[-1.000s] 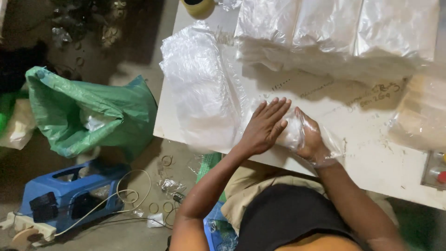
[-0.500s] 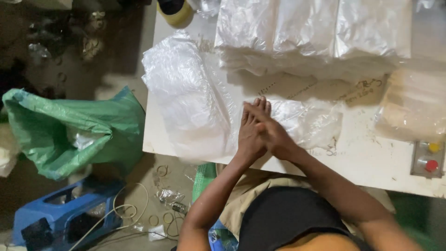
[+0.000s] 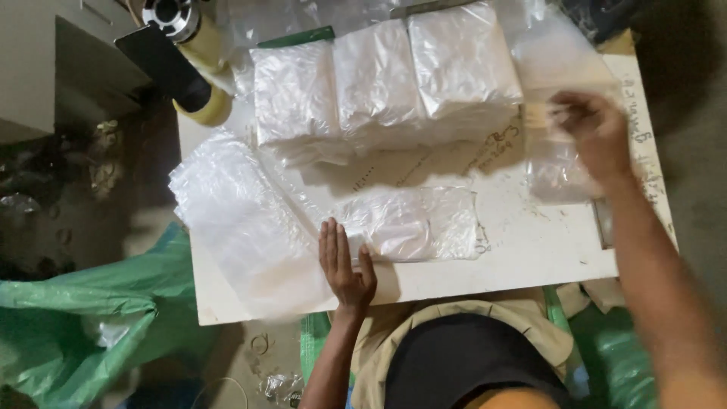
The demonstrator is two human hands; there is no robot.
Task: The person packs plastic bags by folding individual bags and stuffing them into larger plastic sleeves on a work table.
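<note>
- A flattened clear plastic bag [image 3: 413,223] is lying near the front edge of the white surface [image 3: 530,257], right in front of the person.
- The left hand [image 3: 344,265] is resting flat and open, fingers stretched out, pressing on the bag's left end.
- The right hand [image 3: 594,132] is reaching out to the far right, blurred, fingers curling onto a thin clear bag [image 3: 556,163] there; whether it is really gripping it, I cannot tell.
- A loose heap of clear bags [image 3: 238,220] is spreading over the left edge of the surface, just beside the left hand.
- Three packed stacks of bags [image 3: 386,76] are sitting side by side along the back.
- Rolls of yellowish tape [image 3: 201,57] are standing at the back left corner.
- A green plastic sack [image 3: 83,318] is slumping on the floor to the left.
</note>
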